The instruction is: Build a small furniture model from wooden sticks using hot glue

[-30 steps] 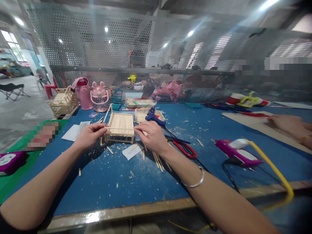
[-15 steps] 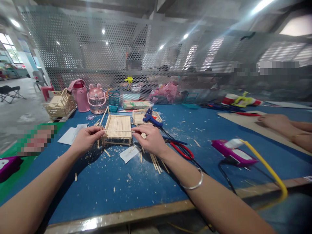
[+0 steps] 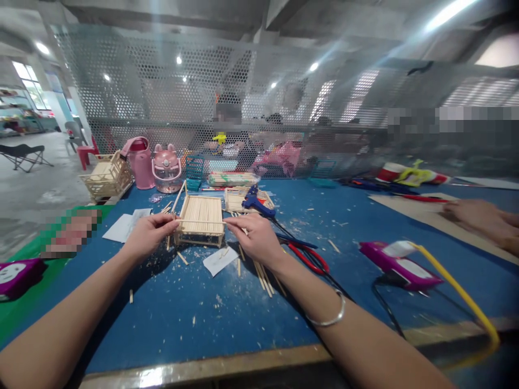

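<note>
A thin wooden stick [image 3: 201, 221] runs level between my two hands, across the front of a small model [image 3: 203, 208] built of pale sticks. My left hand [image 3: 148, 235] pinches the stick's left end, close to the model's front left corner. At the other end, the fingertips of my right hand [image 3: 259, 237] pinch it by the front right corner. The model has a slatted deck, short legs and a slanting stick at its left side. Whether the held stick touches the deck I cannot tell.
Behind my right hand lies a blue glue gun [image 3: 257, 202]; red-handled pliers [image 3: 308, 258] are nearer. Loose sticks [image 3: 263, 278] and paper scraps [image 3: 220, 260] lie about. Pink bottles [image 3: 166, 167] stand at the back left. A purple power device [image 3: 401, 265] and another person's hand [image 3: 478, 216] are right.
The view has shifted slightly, so everything sits a little further right and lower. Both hands still hold the stick across the model's front, with no clear movement against it.
</note>
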The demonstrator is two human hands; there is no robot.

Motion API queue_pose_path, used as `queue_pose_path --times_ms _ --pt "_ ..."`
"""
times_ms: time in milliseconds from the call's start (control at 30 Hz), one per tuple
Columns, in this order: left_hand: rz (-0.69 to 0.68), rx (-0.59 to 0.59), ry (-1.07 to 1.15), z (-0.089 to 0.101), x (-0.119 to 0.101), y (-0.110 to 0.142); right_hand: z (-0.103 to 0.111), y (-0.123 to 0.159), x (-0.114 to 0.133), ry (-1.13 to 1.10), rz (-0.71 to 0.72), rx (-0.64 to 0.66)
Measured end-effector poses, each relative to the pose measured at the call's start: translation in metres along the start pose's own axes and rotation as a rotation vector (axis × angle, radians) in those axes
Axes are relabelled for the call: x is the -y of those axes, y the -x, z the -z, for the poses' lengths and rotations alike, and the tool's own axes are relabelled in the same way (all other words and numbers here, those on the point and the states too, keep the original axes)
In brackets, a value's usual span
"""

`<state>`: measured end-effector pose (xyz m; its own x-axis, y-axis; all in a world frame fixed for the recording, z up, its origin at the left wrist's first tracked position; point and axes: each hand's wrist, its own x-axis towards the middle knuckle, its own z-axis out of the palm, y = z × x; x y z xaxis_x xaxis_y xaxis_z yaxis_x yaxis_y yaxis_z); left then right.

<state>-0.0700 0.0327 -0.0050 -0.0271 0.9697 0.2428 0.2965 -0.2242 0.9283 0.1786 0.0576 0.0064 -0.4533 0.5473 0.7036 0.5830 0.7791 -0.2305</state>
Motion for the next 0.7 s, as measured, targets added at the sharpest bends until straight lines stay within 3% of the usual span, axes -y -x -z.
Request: queue_pose_path --times_ms 700 --pt "0.005 -0.077 -0.118 0.0003 -0.0034 0.0012 0.0004 0.0013 0.0027 0.014 0.016 -0.025"
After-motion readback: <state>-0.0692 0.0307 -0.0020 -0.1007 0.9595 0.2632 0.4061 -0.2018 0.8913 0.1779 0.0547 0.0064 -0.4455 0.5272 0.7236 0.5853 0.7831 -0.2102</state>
